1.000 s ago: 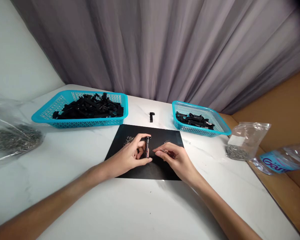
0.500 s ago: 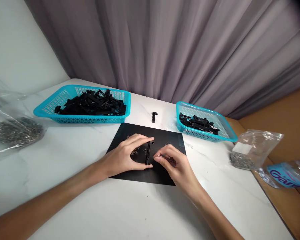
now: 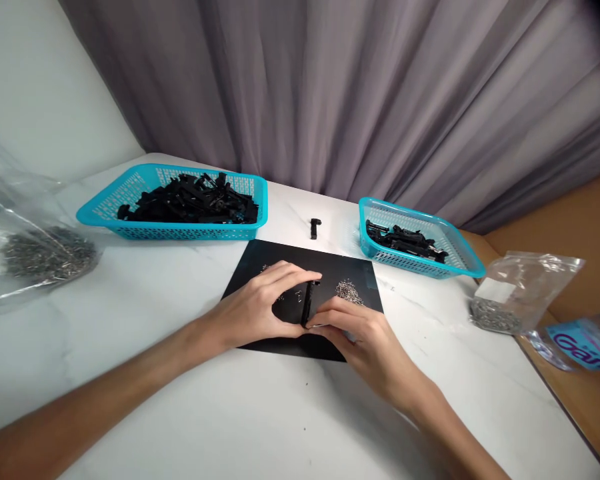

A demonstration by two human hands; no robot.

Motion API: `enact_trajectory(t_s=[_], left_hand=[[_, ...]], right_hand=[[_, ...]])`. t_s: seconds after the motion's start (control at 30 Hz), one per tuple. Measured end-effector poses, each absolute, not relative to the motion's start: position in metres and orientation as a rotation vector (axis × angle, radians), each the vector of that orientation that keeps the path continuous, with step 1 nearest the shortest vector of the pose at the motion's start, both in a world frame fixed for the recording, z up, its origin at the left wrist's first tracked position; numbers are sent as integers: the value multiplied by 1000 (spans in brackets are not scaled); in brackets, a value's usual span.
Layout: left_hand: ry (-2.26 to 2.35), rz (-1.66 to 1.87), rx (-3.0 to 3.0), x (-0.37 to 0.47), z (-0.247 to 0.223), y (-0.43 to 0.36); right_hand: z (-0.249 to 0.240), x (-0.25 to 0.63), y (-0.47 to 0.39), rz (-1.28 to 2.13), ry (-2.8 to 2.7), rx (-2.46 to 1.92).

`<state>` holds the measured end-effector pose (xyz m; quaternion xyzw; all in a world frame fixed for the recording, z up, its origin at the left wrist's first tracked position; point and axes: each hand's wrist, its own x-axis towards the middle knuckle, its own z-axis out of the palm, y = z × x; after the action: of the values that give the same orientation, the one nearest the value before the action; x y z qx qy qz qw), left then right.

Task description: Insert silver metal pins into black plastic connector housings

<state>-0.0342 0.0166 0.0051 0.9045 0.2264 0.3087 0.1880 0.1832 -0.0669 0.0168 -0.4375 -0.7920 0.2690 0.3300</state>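
Note:
My left hand [image 3: 265, 300] is closed on a slim black plastic part [image 3: 308, 301], gripping it at its two ends between thumb and forefinger. The part stands lengthwise over a black mat [image 3: 260, 338]. My right hand [image 3: 363, 333] is pinched at the near end of the part, close to my left thumb. Between its fingertips shows a thin silvery tool [image 3: 320, 325], mostly hidden, whose exact kind I cannot make out. Small metal pins or screws form a pile [image 3: 349, 291] behind my right hand. More of these lie on the mat, partly covered by my left hand.
A blue basket [image 3: 180, 231] heaped with black parts stands back left, a smaller one [image 3: 420, 267] back right. One black piece [image 3: 315, 229] lies between them. Bags of metal bits [image 3: 50, 257] sit left and right [image 3: 500, 313], beside a plastic bottle [image 3: 585, 343].
My right hand has moved in to the near end of the black part, where its fingertips now meet it. The metal pile behind that hand shows more. The whole view has shifted slightly.

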Motion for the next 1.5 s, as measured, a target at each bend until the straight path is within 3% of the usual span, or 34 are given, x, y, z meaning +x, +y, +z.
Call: enact_trajectory(t_s=[0.43, 0.67, 0.97, 1.2, 1.5], left_hand=[[468, 964, 2673, -32, -1, 10], [504, 1028, 2636, -32, 0, 11], [750, 960, 2348, -29, 8, 13], [783, 946, 2313, -28, 7, 13], [793, 929, 2314, -30, 3, 14]], right_hand=[[7, 184, -55, 1100, -1731, -1373], [11, 181, -59, 1087, -1712, -1384], [30, 196, -67, 504, -1685, -1273], [16, 181, -73, 913, -1507, -1068], [13, 176, -72, 1056, -1488, -1041]])
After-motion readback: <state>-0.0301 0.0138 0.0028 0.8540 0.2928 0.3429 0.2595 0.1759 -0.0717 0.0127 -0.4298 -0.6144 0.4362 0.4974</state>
